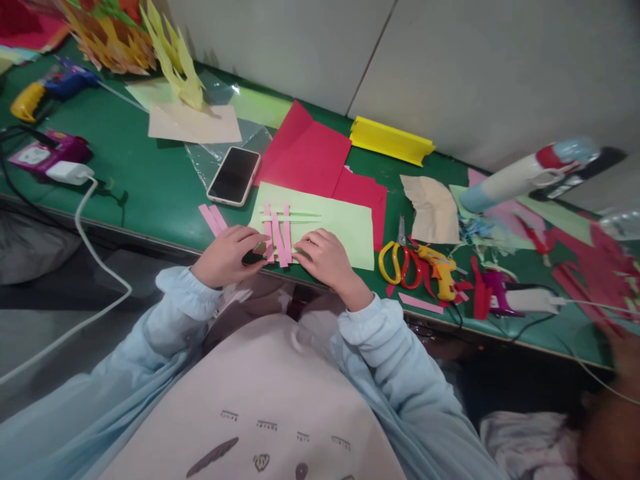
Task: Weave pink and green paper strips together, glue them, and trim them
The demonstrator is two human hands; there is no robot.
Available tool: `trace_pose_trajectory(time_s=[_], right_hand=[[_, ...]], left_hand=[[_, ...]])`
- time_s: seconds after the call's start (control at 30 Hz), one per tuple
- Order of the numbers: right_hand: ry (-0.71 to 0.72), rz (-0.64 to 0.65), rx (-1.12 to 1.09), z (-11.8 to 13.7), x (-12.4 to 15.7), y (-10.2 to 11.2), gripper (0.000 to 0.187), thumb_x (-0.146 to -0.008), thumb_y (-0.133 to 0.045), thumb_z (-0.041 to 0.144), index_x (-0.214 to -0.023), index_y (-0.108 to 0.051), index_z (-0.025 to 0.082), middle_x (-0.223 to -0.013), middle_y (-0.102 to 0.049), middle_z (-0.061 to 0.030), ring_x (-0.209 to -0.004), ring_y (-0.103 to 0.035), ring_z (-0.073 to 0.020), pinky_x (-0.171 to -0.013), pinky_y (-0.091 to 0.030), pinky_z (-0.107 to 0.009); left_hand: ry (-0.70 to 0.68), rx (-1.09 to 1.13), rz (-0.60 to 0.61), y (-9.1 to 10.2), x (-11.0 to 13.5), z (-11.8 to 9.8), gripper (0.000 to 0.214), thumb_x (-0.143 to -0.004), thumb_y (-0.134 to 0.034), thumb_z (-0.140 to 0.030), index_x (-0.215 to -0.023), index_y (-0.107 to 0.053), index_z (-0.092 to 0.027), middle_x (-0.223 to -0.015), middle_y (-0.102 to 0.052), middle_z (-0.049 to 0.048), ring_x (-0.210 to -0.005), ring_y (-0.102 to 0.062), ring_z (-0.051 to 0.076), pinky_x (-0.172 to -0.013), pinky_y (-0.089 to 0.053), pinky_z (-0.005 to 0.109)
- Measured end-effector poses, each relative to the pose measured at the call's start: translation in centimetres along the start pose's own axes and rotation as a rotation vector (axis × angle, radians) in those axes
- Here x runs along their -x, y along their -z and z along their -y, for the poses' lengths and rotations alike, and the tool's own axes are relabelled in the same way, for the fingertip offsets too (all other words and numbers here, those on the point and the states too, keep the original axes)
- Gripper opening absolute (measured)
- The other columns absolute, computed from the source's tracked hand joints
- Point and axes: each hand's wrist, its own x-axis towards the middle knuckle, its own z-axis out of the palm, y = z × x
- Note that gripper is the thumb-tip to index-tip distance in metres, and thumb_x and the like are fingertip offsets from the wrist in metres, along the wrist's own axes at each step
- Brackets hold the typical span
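Pink paper strips [287, 230] stand side by side, crossed by narrow light green paper strips [303, 218], over a light green sheet [350, 233] at the table's front edge. My left hand [227, 257] is at the left of the weave, thumb and fingers curled around the end of a low green strip, which is mostly hidden. From the right, my right hand [325, 259] pinches near the other end of that strip, its wrist over the sheet's lower edge. Beside my left hand lie loose pink strips [213, 219].
A phone [234, 175] and red paper [305, 150] lie behind the weave. To the right are scissors [400, 257], a yellow glue gun [440, 270] and a bottle [520, 177]. A blue-and-yellow glue gun [55, 87] and a purple power adapter [50, 153] occupy the left. Another person's arm [625, 360] shows at right.
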Motion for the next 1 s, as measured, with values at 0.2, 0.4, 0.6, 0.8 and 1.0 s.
trace_pose_trajectory(time_s=[0.2,0.4,0.6,0.8,1.0], right_hand=[[0.04,0.072,-0.065,-0.5,0.3,0.7,0.034,-0.089,-0.062,0.045,-0.107,-0.069,0.018,-0.104,-0.065,-0.0102,-0.095,-0.053,-0.0242,-0.084,-0.04,-0.037],[0.076,0.089,-0.07,-0.4,0.7,0.7,0.029,-0.091,-0.06,0.042,-0.104,-0.071,0.019,-0.099,-0.065,-0.0084,-0.094,-0.052,-0.0225,-0.083,-0.038,-0.035],[0.132,0.05,-0.005,0.0,0.8,0.7,0.028,-0.097,-0.05,0.035,-0.098,-0.073,0.018,-0.093,-0.067,-0.0081,-0.088,-0.052,-0.0206,-0.077,-0.036,-0.034],[0.164,-0.003,0.078,0.3,0.7,0.9,0.03,-0.1,-0.045,0.028,-0.091,-0.072,0.017,-0.085,-0.068,-0.0068,-0.083,-0.05,-0.0192,-0.074,-0.034,-0.034],[0.185,-0.071,0.184,0.3,0.4,0.9,0.028,-0.1,-0.045,0.025,-0.088,-0.069,0.017,-0.085,-0.067,-0.0066,-0.083,-0.049,-0.0184,-0.073,-0.031,-0.033]], left_hand=[[0.013,-0.025,0.028,-0.2,0.1,0.2,0.029,-0.09,-0.054,-0.029,-0.114,-0.063,-0.014,-0.098,-0.067,0.0112,-0.091,-0.062,0.024,-0.081,-0.051,0.038],[-0.075,-0.061,0.026,-0.6,0.2,0.1,0.022,-0.094,-0.05,-0.023,-0.108,-0.066,-0.018,-0.093,-0.071,0.0073,-0.087,-0.065,0.021,-0.082,-0.05,0.036],[-0.153,-0.093,-0.023,-1.1,0.4,0.4,0.019,-0.094,-0.052,-0.023,-0.102,-0.069,-0.018,-0.089,-0.072,0.0068,-0.082,-0.065,0.019,-0.078,-0.053,0.034],[-0.155,-0.104,-0.046,-1.1,0.4,0.5,0.022,-0.092,-0.051,-0.017,-0.105,-0.069,-0.017,-0.091,-0.073,0.0073,-0.083,-0.066,0.019,-0.077,-0.055,0.034],[-0.148,-0.104,-0.103,-0.9,0.0,0.3,0.02,-0.091,-0.05,-0.016,-0.096,-0.07,-0.017,-0.091,-0.072,0.0079,-0.084,-0.065,0.02,-0.078,-0.055,0.035]])
